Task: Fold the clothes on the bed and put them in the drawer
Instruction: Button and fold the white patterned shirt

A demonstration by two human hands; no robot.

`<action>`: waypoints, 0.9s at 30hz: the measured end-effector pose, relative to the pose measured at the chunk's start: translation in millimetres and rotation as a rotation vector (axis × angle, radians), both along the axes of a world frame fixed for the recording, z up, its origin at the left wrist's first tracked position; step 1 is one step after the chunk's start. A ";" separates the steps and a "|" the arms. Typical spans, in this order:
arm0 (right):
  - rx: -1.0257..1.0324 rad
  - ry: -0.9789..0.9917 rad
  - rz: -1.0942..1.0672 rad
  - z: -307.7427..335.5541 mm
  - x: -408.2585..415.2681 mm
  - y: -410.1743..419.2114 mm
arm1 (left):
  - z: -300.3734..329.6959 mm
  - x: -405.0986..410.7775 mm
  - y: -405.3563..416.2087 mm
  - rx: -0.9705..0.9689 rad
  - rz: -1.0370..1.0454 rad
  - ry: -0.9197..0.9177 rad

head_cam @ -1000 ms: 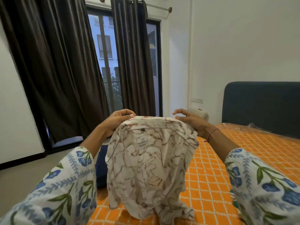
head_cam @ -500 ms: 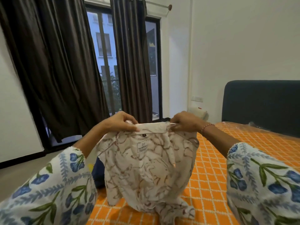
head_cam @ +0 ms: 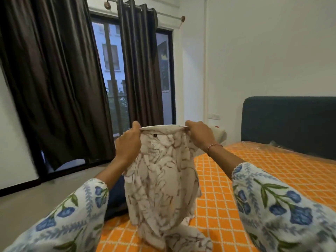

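A cream shirt [head_cam: 163, 182] with a brown marbled print hangs in front of me over the bed [head_cam: 254, 179], its label facing me. My left hand [head_cam: 129, 144] pinches the left end of the collar. My right hand [head_cam: 200, 135] pinches the right end, so the collar is stretched flat between them. The shirt's lower hem is bunched on the orange checked bedsheet. No drawer is in view.
A dark blue headboard [head_cam: 291, 124] stands at the right against the white wall. Dark brown curtains [head_cam: 54, 79] frame a window [head_cam: 112, 73] ahead. A dark blue item [head_cam: 116, 199] lies at the bed's left edge behind the shirt. Grey floor [head_cam: 36, 197] runs along the left.
Both hands have shifted from the shoulders to the collar ends and lifted the shirt higher, pulling the collar taut. The shirt hangs narrower than before.
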State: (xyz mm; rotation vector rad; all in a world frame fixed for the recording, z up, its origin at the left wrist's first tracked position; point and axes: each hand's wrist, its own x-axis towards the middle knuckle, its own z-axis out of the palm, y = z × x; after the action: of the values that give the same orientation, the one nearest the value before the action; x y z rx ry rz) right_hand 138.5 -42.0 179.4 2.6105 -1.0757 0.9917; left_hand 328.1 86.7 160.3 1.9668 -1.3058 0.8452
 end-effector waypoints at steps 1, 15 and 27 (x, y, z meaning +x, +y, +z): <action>0.034 -0.048 -0.004 0.2 1.1 -0.9 | 0.9 -4.6 -0.6 -0.014 0.018 0.012; 0.002 0.120 -0.093 -3.7 -10.0 -16.8 | 13.4 22.7 22.0 0.280 0.135 -0.376; 0.596 -0.412 0.040 4.5 -7.0 -35.3 | 23.9 25.9 17.9 0.107 0.316 -0.017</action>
State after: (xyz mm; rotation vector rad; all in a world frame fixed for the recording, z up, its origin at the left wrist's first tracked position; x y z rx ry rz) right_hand 131.6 -77.2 184.0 2.9524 -1.6341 1.4510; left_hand 354.0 104.6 184.3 2.2945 -1.0840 0.9563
